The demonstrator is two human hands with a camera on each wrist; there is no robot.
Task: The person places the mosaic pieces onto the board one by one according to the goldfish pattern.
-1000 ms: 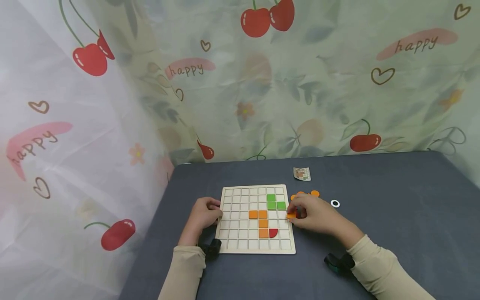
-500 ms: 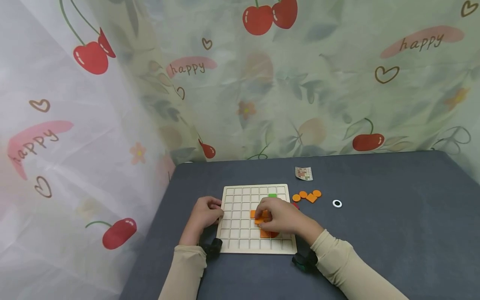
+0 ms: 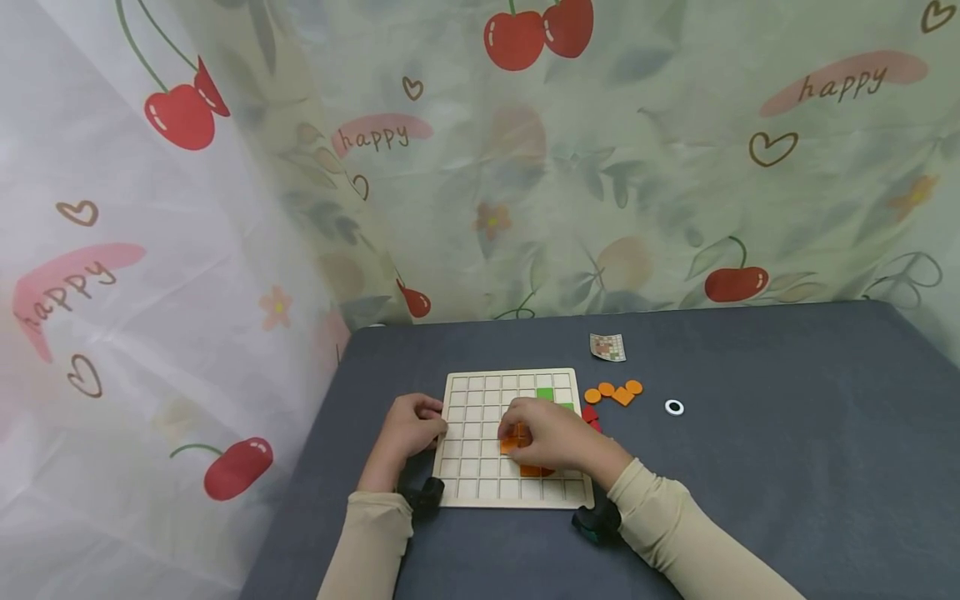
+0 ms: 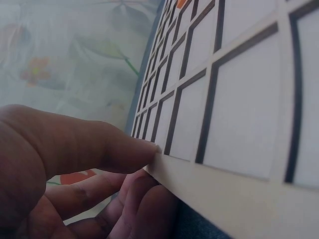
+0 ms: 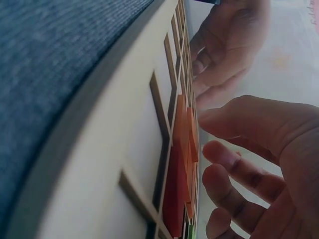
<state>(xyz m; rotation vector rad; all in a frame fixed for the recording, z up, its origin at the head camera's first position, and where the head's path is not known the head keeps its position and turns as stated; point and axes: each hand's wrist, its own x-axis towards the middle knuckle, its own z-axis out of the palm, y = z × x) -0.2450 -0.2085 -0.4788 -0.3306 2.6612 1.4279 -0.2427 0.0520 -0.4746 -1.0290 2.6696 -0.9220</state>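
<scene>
A cream wooden grid board [image 3: 517, 505] lies on the table. My left hand [image 3: 411, 433] grips its left edge, thumb [image 4: 132, 153] along the rim and other fingers curled below it. My right hand [image 3: 551, 433] is over the middle of the board, fingertips right at an orange square tile [image 3: 507, 447] in a cell; nothing shows between its parted fingers in the right wrist view. More orange tiles [image 3: 529, 471] sit nearby, partly hidden by that hand. A red quarter-round tile [image 5: 174, 194] sits beside them. Green tiles [image 3: 545, 393] fill cells toward the upper right.
Right of the board lie several orange pieces [image 3: 606, 389], round and square, with red pieces [image 3: 590, 413] at its edge. A white ring with a black centre [image 3: 674, 407] is farther right. A small patterned card [image 3: 607, 347] lies behind. Printed cloth hangs round the table.
My right hand has carried an orange square tile from the board's right edge leftward to a cell near the middle. My left hand has kept its grip on the board.
</scene>
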